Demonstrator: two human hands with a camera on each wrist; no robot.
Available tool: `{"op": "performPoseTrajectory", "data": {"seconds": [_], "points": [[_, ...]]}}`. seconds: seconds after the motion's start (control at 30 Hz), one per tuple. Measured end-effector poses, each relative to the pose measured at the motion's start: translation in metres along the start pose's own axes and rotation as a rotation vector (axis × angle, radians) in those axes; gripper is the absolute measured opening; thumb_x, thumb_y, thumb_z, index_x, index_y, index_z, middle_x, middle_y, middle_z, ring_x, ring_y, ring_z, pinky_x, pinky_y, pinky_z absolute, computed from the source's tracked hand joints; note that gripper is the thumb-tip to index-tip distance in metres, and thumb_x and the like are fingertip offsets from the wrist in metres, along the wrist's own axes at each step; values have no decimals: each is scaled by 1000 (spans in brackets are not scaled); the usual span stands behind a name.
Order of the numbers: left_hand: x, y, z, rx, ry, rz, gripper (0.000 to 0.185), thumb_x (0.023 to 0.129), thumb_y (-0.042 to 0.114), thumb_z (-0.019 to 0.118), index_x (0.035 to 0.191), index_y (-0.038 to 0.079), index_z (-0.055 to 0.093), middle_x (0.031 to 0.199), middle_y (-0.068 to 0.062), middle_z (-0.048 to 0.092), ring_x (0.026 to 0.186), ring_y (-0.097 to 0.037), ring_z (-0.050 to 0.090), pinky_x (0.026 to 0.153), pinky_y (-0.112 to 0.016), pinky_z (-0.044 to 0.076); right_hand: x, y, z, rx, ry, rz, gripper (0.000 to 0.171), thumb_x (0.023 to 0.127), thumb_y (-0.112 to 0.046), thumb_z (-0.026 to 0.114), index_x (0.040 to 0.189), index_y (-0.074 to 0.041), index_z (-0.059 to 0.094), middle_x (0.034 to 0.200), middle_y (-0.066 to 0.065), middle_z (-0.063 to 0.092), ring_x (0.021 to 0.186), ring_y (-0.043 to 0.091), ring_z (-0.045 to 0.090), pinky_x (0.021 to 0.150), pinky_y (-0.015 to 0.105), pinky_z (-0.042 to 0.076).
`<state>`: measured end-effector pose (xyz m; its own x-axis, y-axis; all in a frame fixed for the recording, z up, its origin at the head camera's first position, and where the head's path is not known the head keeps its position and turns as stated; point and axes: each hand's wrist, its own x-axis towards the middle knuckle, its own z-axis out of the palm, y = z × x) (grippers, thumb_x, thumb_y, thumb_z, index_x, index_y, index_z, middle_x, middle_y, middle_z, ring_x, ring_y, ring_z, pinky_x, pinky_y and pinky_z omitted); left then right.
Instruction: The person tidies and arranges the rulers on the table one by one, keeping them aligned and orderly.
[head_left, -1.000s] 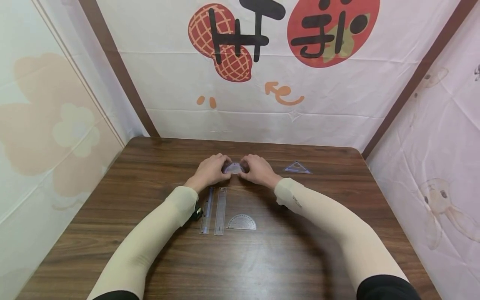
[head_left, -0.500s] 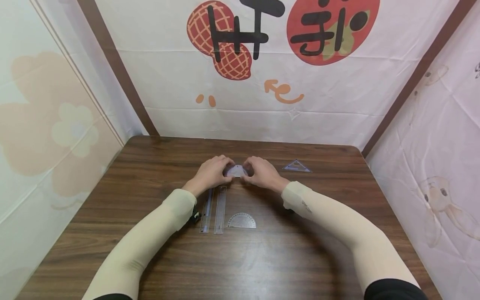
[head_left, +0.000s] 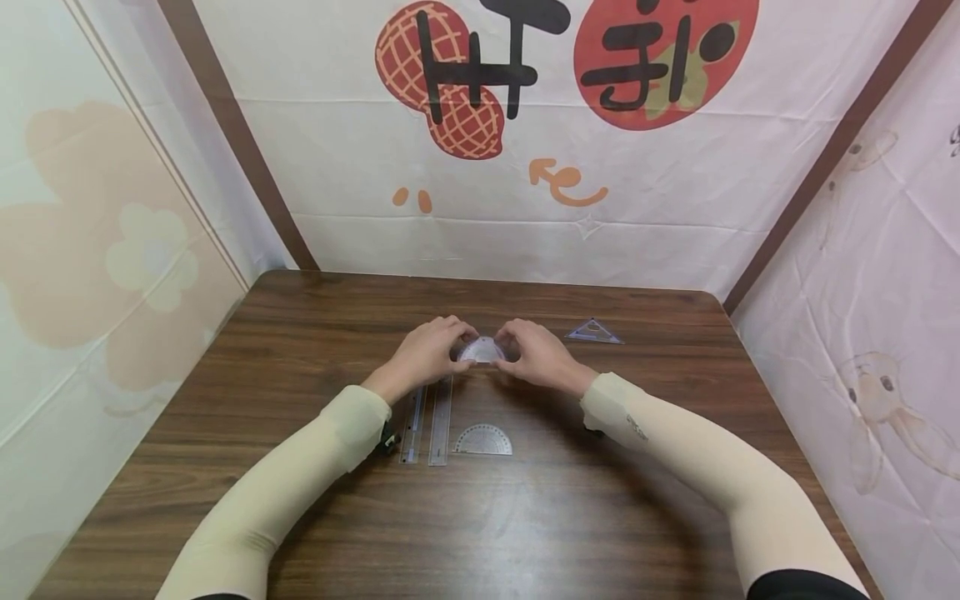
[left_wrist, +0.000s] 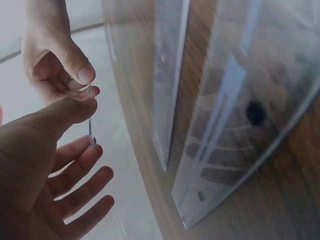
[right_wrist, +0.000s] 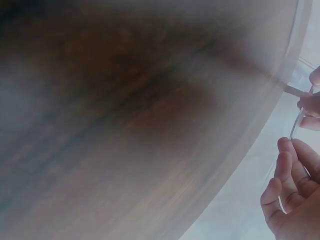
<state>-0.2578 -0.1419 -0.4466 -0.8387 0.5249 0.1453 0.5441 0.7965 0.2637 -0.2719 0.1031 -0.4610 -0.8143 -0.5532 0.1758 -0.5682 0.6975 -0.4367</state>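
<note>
- Purple-tinged clear plastic protractor: held over the brown wood-grain tabletop, ends covered, markings illegible.
- Left hand and right hand: fingers pinch its opposite ends; the right-wrist view crops both.
- Nearer: blue-striped clear plastic ruler and plain clear plastic ruler, far ends partly hidden; colourless semicircular plastic protractor.
- Far right: blue-edged clear triangular set square.
</note>
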Motion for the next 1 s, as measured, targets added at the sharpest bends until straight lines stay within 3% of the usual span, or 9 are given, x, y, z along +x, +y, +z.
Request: {"op": "performPoseTrajectory", "data": {"seconds": [0.3, 0.57, 1.0], "points": [[-7, 14, 2, -6, -3, 7, 50, 94, 35, 86, 135, 11, 71, 124, -7, 70, 107, -25, 66, 90, -45, 57, -16, 0, -5, 4, 0, -15, 41, 93, -31, 86, 122, -7, 71, 116, 6, 73, 105, 22, 70, 93, 41, 59], [-11, 27, 3, -1, 8, 59, 50, 93, 37, 86, 135, 14, 72, 125, -4, 70, 111, -25, 66, 91, -46, 57, -36, -4, -17, 25, 4, -22, 39, 91, -29, 88, 119, -8, 72, 111, 3, 73, 99, 20, 69, 85, 41, 58], [-18, 51, 9, 11, 9, 126, 49, 94, 41, 84, 133, 13, 73, 124, -3, 71, 108, -23, 66, 91, -44, 57, -65, -4, -24, -20, -11, -57, 38, 91, -31, 88, 118, -9, 72, 109, 3, 73, 95, 19, 68, 84, 40, 58]]}}
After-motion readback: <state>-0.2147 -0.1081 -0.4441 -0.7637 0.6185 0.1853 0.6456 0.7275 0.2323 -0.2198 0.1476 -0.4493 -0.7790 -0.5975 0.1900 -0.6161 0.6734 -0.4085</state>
